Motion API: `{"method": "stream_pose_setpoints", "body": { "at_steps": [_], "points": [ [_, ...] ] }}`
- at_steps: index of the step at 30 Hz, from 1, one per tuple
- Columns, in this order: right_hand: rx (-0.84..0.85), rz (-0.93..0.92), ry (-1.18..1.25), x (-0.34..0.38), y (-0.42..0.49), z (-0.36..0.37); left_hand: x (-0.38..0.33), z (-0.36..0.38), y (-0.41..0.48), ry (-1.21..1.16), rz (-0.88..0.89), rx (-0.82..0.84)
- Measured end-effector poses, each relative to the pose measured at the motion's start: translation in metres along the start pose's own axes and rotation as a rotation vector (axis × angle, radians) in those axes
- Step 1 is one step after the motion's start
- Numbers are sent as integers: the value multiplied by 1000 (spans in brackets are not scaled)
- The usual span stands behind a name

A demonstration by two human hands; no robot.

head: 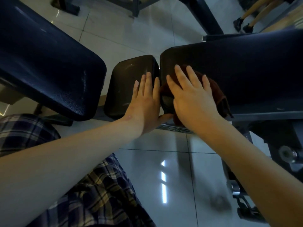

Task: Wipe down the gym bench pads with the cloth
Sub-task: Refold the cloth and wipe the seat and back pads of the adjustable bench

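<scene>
A dark reddish-brown cloth [218,94] lies on the near end of the long black bench pad [246,69] at the right. My right hand [191,95] presses flat on the cloth, fingers spread. A small black seat pad [127,82] sits just left of that pad. My left hand [146,102] rests flat on the seat pad's right edge, fingers extended, thumb tucked under toward the gap between the two pads. Part of the cloth hangs over the long pad's near edge.
Another large black pad [49,66] fills the upper left. Grey metal frame parts and a roller [287,154] stand at the lower right. Glossy white floor tiles [164,161] lie below. Another person's legs and shoes [244,23] show at the top right.
</scene>
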State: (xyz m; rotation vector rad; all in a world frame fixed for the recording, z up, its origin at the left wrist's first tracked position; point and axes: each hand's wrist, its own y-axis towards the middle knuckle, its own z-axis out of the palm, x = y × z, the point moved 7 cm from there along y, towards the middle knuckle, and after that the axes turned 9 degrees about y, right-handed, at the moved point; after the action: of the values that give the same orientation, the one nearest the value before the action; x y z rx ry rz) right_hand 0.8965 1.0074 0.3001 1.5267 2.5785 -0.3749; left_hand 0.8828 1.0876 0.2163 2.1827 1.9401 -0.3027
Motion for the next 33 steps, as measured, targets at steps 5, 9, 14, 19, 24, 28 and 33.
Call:
{"method": "stream_pose_setpoints", "body": {
  "at_steps": [5, 9, 14, 19, 24, 28, 33],
  "points": [
    [-16, 29, 48, -9, 67, -5, -1, -3, 0, -27, -4, -17],
    [-23, 40, 68, -17, 102, -9, -2, -6, -2, -33, -2, -37],
    [-56, -7, 92, -17, 79, -13, -2, -8, -1, -55, 15, -17],
    [-46, -87, 86, -15, 1, -6, -2, -7, -2, -39, 58, -21],
    [-108, -64, 59, -50, -43, -14, -4, -14, 5, 77, 165, -67],
    [-406, 277, 155, -134, -57, -65, -18, -38, 14, 94, 403, -62],
    [-693, 536, 170, -170, -76, -74, -47, -63, 29, 92, 578, -45]
  ]
}}
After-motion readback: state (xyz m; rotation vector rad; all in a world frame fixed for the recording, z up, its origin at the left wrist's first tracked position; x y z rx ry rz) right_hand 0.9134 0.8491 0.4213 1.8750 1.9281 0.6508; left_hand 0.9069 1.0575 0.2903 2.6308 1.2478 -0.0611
